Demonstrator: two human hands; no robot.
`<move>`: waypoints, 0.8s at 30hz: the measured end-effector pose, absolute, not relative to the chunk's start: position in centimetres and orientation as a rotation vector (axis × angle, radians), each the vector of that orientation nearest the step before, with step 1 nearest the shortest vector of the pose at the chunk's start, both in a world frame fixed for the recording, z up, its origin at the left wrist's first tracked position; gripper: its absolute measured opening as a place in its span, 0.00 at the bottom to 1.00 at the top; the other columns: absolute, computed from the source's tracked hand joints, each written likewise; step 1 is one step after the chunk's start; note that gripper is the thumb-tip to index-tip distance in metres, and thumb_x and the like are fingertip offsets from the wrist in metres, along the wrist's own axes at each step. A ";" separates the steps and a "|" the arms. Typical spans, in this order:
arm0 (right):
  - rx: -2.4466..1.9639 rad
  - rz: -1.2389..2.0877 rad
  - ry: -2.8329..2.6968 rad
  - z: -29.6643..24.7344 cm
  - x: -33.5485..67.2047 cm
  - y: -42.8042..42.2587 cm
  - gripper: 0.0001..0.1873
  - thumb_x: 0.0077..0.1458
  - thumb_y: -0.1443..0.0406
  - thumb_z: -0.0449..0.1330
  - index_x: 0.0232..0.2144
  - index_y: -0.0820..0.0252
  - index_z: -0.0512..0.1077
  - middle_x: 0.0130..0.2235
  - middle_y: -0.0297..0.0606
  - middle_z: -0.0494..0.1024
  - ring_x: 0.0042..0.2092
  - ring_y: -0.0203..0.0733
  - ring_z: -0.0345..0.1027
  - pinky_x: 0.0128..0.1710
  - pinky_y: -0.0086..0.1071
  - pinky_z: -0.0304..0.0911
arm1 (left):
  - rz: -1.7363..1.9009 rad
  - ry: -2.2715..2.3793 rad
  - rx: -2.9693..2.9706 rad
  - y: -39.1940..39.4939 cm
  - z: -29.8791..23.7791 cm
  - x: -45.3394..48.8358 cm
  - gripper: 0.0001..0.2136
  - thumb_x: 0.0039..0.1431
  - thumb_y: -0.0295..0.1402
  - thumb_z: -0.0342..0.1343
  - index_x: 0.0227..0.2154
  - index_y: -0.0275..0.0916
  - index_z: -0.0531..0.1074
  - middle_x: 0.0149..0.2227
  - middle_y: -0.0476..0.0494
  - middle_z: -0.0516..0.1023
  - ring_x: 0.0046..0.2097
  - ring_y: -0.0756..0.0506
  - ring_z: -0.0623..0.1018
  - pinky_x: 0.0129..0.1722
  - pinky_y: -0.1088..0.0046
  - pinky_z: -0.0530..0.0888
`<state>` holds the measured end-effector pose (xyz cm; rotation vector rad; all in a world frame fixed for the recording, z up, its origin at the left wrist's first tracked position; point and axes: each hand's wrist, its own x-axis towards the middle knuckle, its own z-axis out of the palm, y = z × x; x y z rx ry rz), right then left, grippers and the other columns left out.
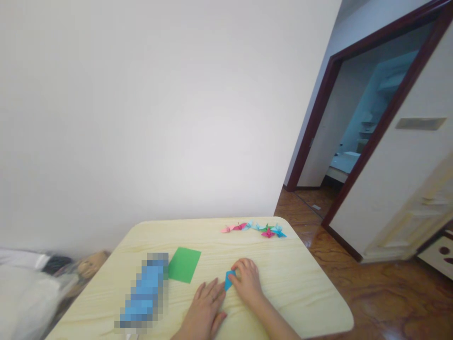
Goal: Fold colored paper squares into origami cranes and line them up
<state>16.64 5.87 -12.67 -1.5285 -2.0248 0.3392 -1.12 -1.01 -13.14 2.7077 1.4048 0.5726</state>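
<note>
A small folded piece of blue paper lies on the table between my two hands. My right hand pinches its upper right side between thumb and fingers. Palm down on the tabletop, my left hand has its fingers stretched out, the fingertips at the paper's left edge. A green square sheet of paper rests flat to the left, beyond my left hand. Several folded paper cranes in pink, red, light blue, green and blue sit in a row along the far right edge.
The light wood table has rounded corners and stands against a white wall. A blurred-out blue object lies at the table's left. White bedding is beyond the left edge. A doorway opens at the right, above a brown floor.
</note>
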 end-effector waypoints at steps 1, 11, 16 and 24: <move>-1.525 0.331 -2.035 -12.6 16.6 5.8 0.03 0.48 0.67 0.59 0.29 0.56 0.70 0.35 0.37 0.72 0.42 0.45 0.62 0.45 0.36 0.52 | 0.604 1.450 2.710 -1.1 -12.9 -1.5 0.20 0.57 0.39 0.51 0.53 0.50 0.62 0.55 0.47 0.68 0.55 0.40 0.67 0.51 0.57 0.66; -1.524 0.269 -2.083 -12.0 16.3 5.6 0.04 0.52 0.66 0.56 0.32 0.56 0.71 0.35 0.37 0.73 0.41 0.45 0.63 0.43 0.36 0.52 | 0.568 2.567 2.196 -3.6 -10.8 -9.9 0.21 0.54 0.40 0.48 0.49 0.37 0.68 0.54 0.36 0.69 0.55 0.35 0.66 0.51 0.53 0.61; -1.477 0.337 -2.128 -11.5 16.9 5.3 0.08 0.54 0.64 0.54 0.36 0.56 0.71 0.38 0.39 0.74 0.43 0.45 0.63 0.45 0.35 0.52 | 0.408 2.694 2.044 -4.1 -11.0 -10.8 0.22 0.53 0.41 0.47 0.51 0.38 0.67 0.53 0.36 0.71 0.56 0.34 0.64 0.52 0.50 0.56; -1.437 0.432 -2.212 -11.6 18.0 5.1 0.20 0.44 0.67 0.58 0.44 0.56 0.68 0.43 0.40 0.73 0.46 0.47 0.62 0.47 0.36 0.52 | 0.505 2.677 2.136 -3.8 -11.3 -10.7 0.21 0.53 0.40 0.48 0.49 0.39 0.68 0.54 0.36 0.69 0.56 0.35 0.64 0.53 0.52 0.57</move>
